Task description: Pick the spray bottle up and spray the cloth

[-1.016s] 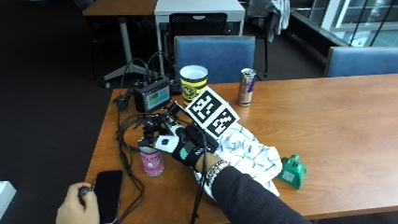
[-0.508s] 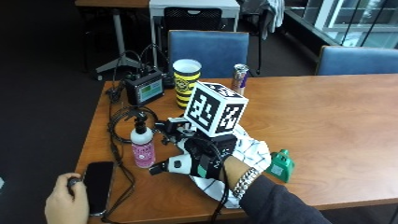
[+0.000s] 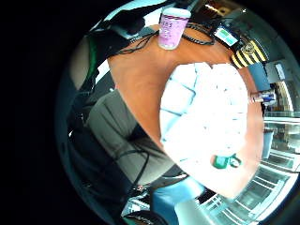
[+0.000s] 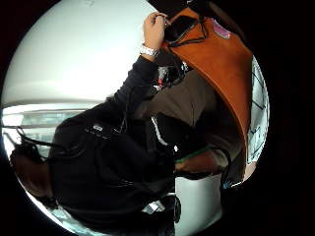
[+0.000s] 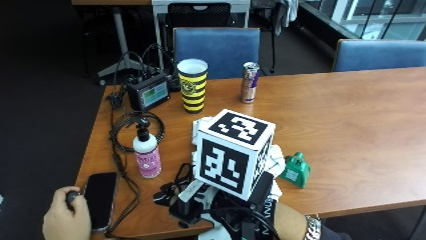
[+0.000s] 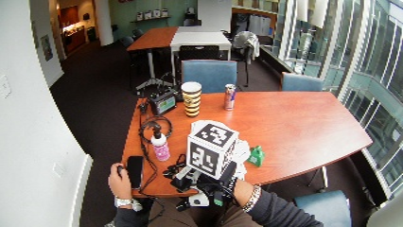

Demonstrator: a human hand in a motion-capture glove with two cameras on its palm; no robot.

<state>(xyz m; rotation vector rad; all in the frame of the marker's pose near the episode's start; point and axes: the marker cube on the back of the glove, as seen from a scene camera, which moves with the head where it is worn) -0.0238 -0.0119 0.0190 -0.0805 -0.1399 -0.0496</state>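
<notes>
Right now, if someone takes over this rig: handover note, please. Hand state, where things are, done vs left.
Gloved right hand: at the table's near edge under the marker cube, holding nothing that shows; whether it is open or shut is hidden.
Pink spray bottle with black nozzle: upright on the brown wooden table, apart from the hand, beside the black cables.
White cloth with pale blue lines: spread flat below the palm, small green bottle at its edge.
Bare left hand: by the black phone.
Done: nothing. Left: pick up the bottle, spray the cloth.

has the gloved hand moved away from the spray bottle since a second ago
Yes. The right hand has pulled back from beside the spray bottle to the table's near edge.
</notes>
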